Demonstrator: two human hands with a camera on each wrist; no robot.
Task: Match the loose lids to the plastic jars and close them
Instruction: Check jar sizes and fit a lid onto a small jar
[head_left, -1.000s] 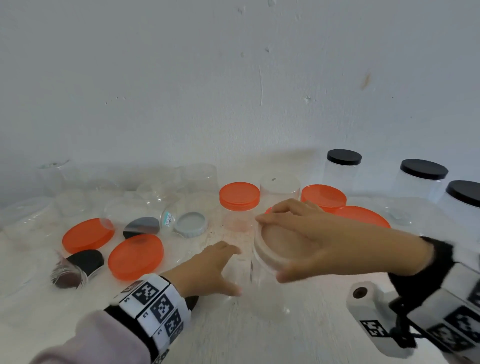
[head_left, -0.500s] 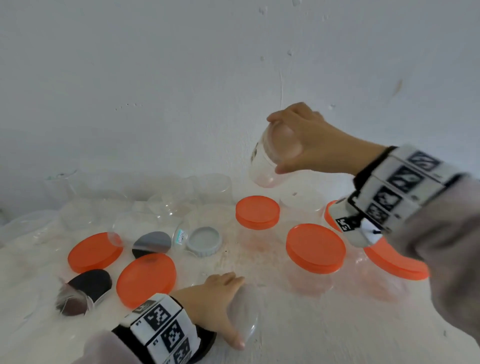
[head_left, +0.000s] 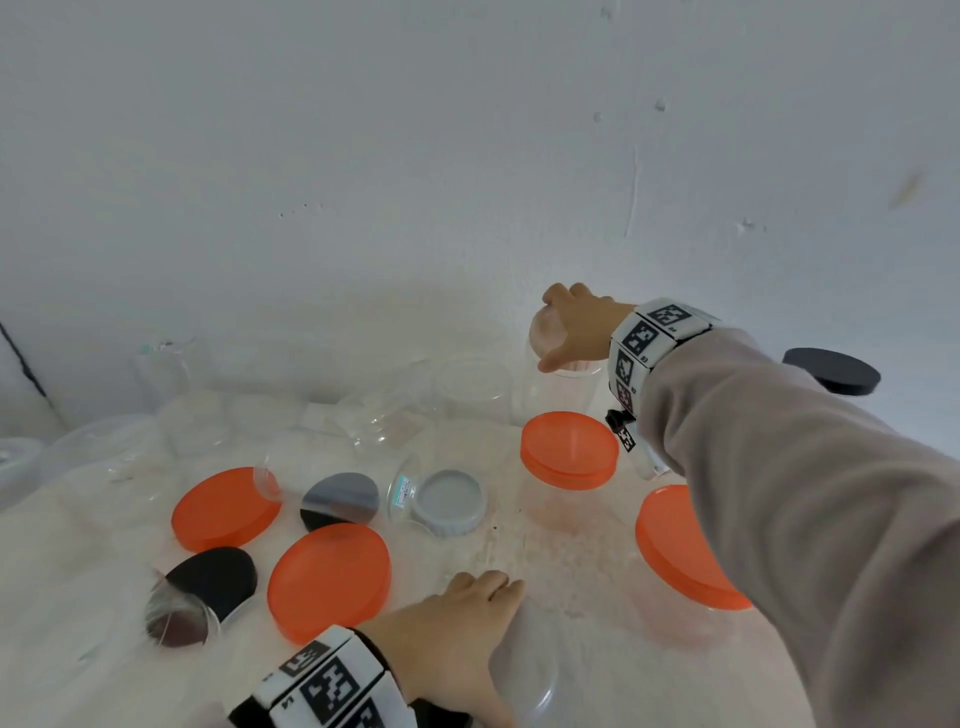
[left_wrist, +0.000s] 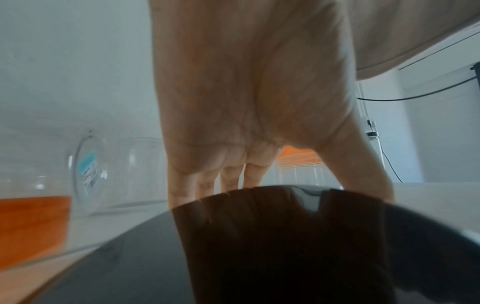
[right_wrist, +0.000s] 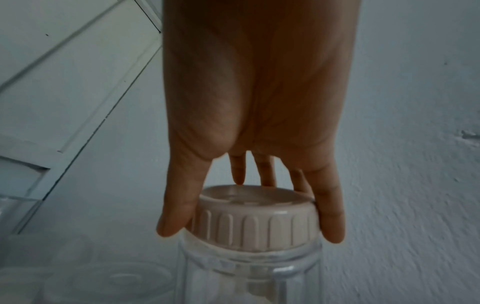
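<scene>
My right hand (head_left: 571, 332) is stretched to the back of the table by the wall. It grips the beige ribbed lid (right_wrist: 255, 197) that sits on a clear jar (head_left: 561, 395), thumb and fingers around the rim. The jar (right_wrist: 249, 273) stands upright under my right hand (right_wrist: 249, 232). My left hand (head_left: 467, 618) lies low at the front, fingers straight on the table, against a clear jar (head_left: 524, 670) lying beside it. Its fingers (left_wrist: 207, 181) point down, curled round nothing.
Two orange-lidded jars (head_left: 569, 449) (head_left: 680, 545) stand mid-table. Loose orange lids (head_left: 226, 506) (head_left: 330, 579), black lids (head_left: 215, 577) and a grey lid (head_left: 449, 501) lie at left. Several open clear jars (head_left: 472, 384) line the back. A black-lidded jar (head_left: 831, 370) is far right.
My right hand lifted the beige-lidded jar from the front, carried it up and back, and lowered it by the wall. My left hand let it go and stayed at the front.
</scene>
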